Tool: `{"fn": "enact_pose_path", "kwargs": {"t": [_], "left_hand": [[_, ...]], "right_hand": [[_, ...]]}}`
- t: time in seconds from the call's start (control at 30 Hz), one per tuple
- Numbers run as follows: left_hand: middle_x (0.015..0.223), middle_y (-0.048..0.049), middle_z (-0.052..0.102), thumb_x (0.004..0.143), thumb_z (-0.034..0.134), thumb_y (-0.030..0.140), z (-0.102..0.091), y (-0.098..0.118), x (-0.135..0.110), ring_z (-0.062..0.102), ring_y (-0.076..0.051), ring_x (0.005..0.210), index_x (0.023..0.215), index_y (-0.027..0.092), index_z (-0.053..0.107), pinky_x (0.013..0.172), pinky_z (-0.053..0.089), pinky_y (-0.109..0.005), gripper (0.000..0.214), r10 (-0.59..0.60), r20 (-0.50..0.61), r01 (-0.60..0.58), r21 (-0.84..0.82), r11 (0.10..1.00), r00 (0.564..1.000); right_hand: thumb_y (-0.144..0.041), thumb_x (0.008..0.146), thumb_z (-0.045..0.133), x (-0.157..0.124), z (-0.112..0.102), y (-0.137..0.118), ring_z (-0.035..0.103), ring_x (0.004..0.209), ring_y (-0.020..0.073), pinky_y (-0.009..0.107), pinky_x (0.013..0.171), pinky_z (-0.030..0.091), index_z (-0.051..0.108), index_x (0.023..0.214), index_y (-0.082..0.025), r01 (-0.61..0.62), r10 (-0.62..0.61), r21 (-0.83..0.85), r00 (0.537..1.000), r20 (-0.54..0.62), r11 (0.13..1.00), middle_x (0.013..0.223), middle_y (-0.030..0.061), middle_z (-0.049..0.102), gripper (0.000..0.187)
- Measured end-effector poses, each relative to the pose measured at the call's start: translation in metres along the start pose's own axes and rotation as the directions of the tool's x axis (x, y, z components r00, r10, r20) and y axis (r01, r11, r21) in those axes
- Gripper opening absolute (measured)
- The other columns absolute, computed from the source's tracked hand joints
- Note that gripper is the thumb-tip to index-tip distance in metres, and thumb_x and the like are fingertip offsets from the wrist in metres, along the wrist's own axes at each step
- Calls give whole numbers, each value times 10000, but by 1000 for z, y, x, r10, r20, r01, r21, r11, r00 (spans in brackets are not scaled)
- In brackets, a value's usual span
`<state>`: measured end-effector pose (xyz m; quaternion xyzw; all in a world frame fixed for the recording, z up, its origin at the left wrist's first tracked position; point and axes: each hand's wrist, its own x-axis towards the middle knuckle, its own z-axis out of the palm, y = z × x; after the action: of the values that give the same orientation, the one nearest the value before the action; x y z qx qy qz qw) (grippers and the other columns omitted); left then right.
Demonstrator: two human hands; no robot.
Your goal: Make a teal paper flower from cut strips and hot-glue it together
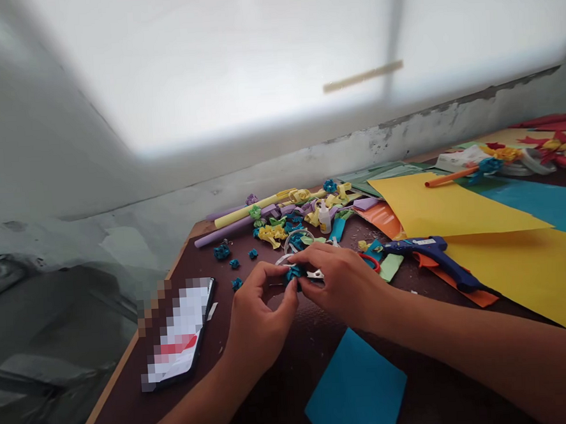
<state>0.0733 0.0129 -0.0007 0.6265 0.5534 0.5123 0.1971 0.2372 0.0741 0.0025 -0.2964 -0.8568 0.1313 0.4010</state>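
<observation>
Between the fingertips of both hands is a small crumpled blue paper flower [294,273], partly covered by the fingers. My left hand [260,306] pinches it from the left with thumb and forefinger. From the right, my right hand [339,277] closes its fingers on the same flower. Just behind the hands lies a roll of tape [298,234] with paper scraps in it. Scissors with a red handle [373,262] show in part past the right hand. Several small blue paper pieces [222,251] lie left of the hands. A blue paper sheet [356,386] is in front of them.
A phone [182,333] lies at the table's left edge. A blue glue gun [434,260] rests on yellow paper [511,268] at the right. Rolled paper tubes [236,229], yellow paper curls [270,236] and a small glue bottle [324,217] lie at the back, near the wall.
</observation>
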Motion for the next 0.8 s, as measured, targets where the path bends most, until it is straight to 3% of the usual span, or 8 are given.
{"fn": "enact_pose_path", "kwargs": {"t": [0.27,0.43,0.63,0.8], "left_hand": [[877,-29,747,882,680,287,-5,-2,2,746,-197,823,899,192,696,749,589,-292,97,13,34,-12,-16,1000,999],[846,-12,744,889,643,240,-6,0,2,734,-178,770,918,203,690,693,567,-267,66,41,14,-41,24,999,999],[861,-7,729,856,649,192,-1,-2,1,727,-181,779,907,202,660,733,571,-291,53,48,28,-49,58,997,998],[862,-7,710,843,669,200,3,-5,1,720,-192,811,870,204,656,763,575,-315,30,55,-28,-54,28,998,998]], "right_hand": [[-130,879,695,-2,-5,2,734,1014,246,361,894,567,751,1112,-177,41,-43,35,998,37,999,1071,81,776,245],[-142,900,646,-3,-9,-5,740,995,224,340,891,573,751,1121,-209,52,-51,70,999,-13,996,1074,62,783,253],[-83,879,626,-3,-4,-5,730,970,243,356,845,563,739,1076,-164,55,-55,15,998,15,998,1030,85,771,241],[-77,875,655,-2,-1,-4,724,964,242,368,861,563,730,1037,-159,33,-33,37,999,-12,999,1020,87,764,196]]}}
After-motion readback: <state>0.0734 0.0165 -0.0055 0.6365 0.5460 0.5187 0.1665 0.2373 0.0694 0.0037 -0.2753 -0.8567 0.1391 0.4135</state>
